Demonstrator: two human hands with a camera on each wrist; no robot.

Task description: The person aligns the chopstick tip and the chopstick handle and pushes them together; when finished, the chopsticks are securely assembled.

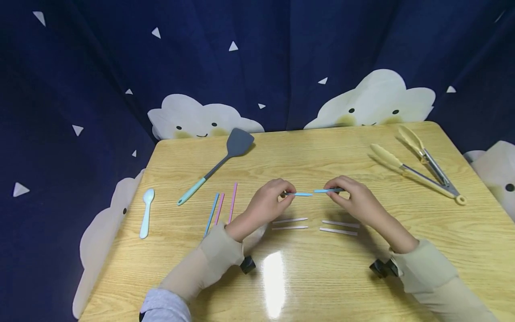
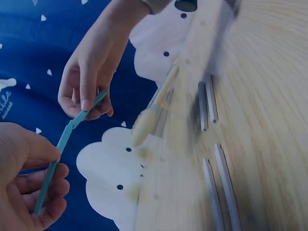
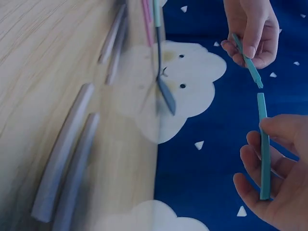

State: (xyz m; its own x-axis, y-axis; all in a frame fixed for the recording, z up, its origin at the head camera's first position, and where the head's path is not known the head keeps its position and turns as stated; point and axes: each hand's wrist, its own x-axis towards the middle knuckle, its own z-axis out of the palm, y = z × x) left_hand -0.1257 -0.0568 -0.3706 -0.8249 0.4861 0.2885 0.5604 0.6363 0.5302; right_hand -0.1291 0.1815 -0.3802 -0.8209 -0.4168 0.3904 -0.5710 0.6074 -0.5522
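My left hand (image 1: 266,202) pinches a blue stick piece (image 1: 304,194) between thumb and fingers. Its free end narrows to a small peg in the right wrist view, where the piece (image 3: 252,72) looks teal. A second blue stick piece (image 1: 320,191) is held by my right hand (image 1: 357,199), fingers curled along it. Both are raised above the table, ends facing each other with a small gap in the head and right wrist views. In the left wrist view the ends seem to meet at an angle. Below lie two pale stick pieces (image 1: 289,227) with narrowed tips and two plain-ended ones (image 1: 339,231).
Blue (image 1: 211,214) and pink sticks (image 1: 233,202) lie left of my left hand, partly behind its sleeve. Farther left are a light-blue spoon (image 1: 146,213) and a spatula (image 1: 239,142). Open tongs (image 1: 432,172) lie at the right on the wooden table (image 1: 314,286).
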